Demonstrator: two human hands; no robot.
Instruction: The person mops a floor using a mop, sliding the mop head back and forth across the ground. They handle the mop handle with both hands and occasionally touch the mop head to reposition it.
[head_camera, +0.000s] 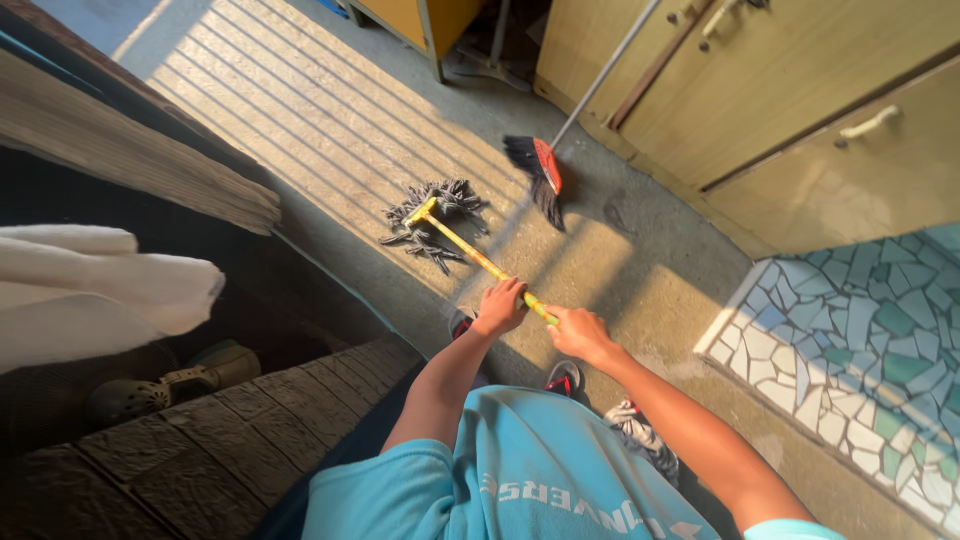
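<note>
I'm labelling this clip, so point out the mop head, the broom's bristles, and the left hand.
mop head (432, 222), head view, on the grey strings.
broom's bristles (528, 168), head view, on the dark bristles beside the red base.
left hand (500, 306), head view, on its back, gripping the yellow handle.

A mop (455, 232) with a yellow, red-patterned handle and a grey string head is seen slanted low, its strands splayed flat on the sunlit concrete floor, the handle's near end gripped.

Just beyond the fingers, glossy yellow mop handle (478, 258) ending in frayed grey cloth strands (437, 222); underneath, rough matt concrete floor (330, 130); further off, smooth painted wooden cabinets (800, 110).
</note>
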